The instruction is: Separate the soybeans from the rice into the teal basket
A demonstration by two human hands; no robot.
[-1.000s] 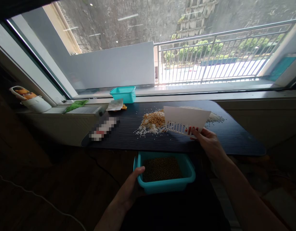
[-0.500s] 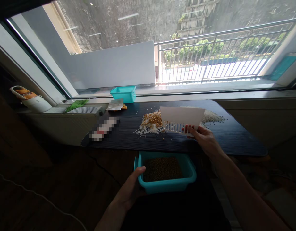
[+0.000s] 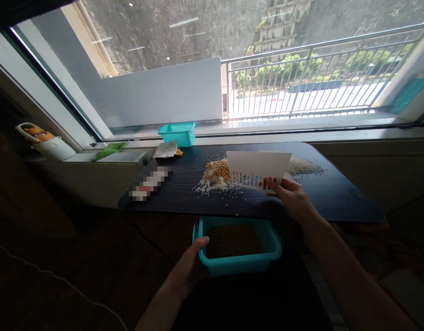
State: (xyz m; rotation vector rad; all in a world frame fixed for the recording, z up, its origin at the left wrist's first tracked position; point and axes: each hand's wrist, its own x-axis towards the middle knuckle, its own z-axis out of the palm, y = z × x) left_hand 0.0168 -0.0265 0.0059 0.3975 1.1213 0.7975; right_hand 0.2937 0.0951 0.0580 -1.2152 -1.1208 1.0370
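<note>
Dark table (image 3: 182,195) ahead, left grip (image 3: 188,265) clamps a tub (image 3: 237,265) of beans (image 3: 234,239), right grip (image 3: 296,198) a slotted sheet (image 3: 258,162).

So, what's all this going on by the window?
A person's right hand holds a white slotted sheet at a dark table, beside yellow beans mixed with white grains. More white grains lie to the right, partly behind the sheet. The left hand grips a teal tub of beans just below the table's near edge. A couple of stray beans lie near that edge.
</note>
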